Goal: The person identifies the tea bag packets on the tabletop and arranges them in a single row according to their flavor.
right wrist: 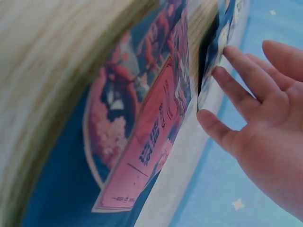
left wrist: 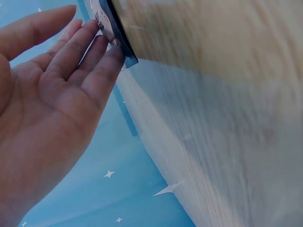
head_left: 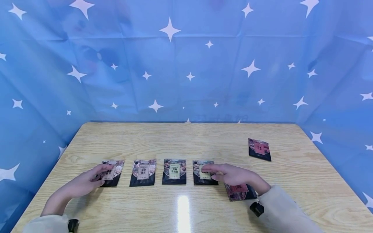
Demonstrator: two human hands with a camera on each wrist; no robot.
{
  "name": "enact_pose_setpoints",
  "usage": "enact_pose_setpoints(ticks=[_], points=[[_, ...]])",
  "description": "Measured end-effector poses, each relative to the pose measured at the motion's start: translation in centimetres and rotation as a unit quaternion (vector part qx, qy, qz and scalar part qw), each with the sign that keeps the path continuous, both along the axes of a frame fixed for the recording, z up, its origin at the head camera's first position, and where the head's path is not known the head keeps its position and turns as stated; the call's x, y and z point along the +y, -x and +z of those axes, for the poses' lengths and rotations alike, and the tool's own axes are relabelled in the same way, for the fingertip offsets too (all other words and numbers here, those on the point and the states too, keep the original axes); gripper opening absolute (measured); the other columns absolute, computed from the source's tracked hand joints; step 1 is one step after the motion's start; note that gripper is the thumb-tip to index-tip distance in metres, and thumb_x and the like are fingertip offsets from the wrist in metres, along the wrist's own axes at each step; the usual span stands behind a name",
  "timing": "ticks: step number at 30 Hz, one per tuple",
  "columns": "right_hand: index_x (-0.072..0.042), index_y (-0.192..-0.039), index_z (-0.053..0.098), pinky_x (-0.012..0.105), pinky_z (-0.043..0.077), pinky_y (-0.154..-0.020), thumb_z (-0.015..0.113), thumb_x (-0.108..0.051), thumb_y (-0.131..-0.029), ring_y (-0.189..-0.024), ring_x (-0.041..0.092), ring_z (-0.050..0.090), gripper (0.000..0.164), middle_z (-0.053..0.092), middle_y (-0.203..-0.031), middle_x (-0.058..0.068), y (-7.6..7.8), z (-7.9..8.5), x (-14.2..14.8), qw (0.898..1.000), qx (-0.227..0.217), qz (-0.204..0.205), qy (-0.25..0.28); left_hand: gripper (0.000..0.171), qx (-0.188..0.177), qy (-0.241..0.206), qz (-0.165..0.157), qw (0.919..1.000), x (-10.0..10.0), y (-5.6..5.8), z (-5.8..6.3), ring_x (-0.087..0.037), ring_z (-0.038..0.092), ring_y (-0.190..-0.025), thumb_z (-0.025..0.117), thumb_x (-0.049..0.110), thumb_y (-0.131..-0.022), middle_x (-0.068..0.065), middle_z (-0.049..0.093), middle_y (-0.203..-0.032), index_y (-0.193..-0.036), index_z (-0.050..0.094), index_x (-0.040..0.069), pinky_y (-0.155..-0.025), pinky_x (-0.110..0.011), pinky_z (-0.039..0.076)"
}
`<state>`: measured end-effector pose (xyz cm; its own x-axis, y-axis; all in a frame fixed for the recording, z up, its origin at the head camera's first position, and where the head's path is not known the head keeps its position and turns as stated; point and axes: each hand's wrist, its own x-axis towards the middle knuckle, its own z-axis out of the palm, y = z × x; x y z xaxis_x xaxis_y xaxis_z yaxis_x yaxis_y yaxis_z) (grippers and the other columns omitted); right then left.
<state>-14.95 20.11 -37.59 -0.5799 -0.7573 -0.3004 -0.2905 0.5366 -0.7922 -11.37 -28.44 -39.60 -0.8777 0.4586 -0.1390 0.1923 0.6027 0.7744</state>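
Note:
Several flat tea packets lie in a row on the wooden table. My left hand (head_left: 83,182) rests its fingertips on the leftmost packet (head_left: 115,176), which has a pale floral print and a dark lower band. In the left wrist view its fingers (left wrist: 71,54) reach the packet's edge without curling round it. My right hand (head_left: 233,174) touches a green-labelled packet (head_left: 205,179) at the row's right end; its fingers (right wrist: 241,90) look fairly straight in the right wrist view. Between them lie a pink-labelled floral packet (head_left: 142,174) and another green-labelled oolong tea packet (head_left: 174,173).
A red-labelled packet (head_left: 239,193) lies tilted under the right forearm, partly hidden. Another red-labelled packet (head_left: 260,149) sits farther back on the right. The wooden table (head_left: 140,210) meets a blue star-printed curtain (head_left: 186,90) behind and at both sides.

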Motion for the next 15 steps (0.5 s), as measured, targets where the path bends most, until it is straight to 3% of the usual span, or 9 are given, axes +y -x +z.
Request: enact_pose_setpoints(ticks=[9,15], points=[[-0.001,-0.141,0.032,0.051,0.033,-0.097,0.040,-0.014,-0.099,-0.126,0.035,0.036,0.044,0.031,-0.143,0.019,0.1,0.6,1.7,0.999,0.040,-0.001,0.012,0.042,-0.006,-0.006,-0.002,1.0000,0.0,0.0,0.1,-0.052,0.034,-0.117,0.049,-0.001,-0.091,-0.033,0.032,-0.133,-0.131,0.035,-0.008,-0.085,-0.053,0.040],[0.004,-0.137,0.035,0.048,0.039,-0.092,0.040,-0.015,-0.099,-0.122,0.039,0.039,0.043,0.040,-0.136,0.022,-0.1,1.2,4.2,0.997,0.070,-0.025,0.007,0.042,-0.003,-0.009,-0.006,0.9999,-0.1,0.0,0.0,-0.051,0.035,-0.117,0.049,-0.002,-0.091,-0.033,0.033,-0.132,-0.130,0.035,-0.008,-0.084,-0.051,0.041]])
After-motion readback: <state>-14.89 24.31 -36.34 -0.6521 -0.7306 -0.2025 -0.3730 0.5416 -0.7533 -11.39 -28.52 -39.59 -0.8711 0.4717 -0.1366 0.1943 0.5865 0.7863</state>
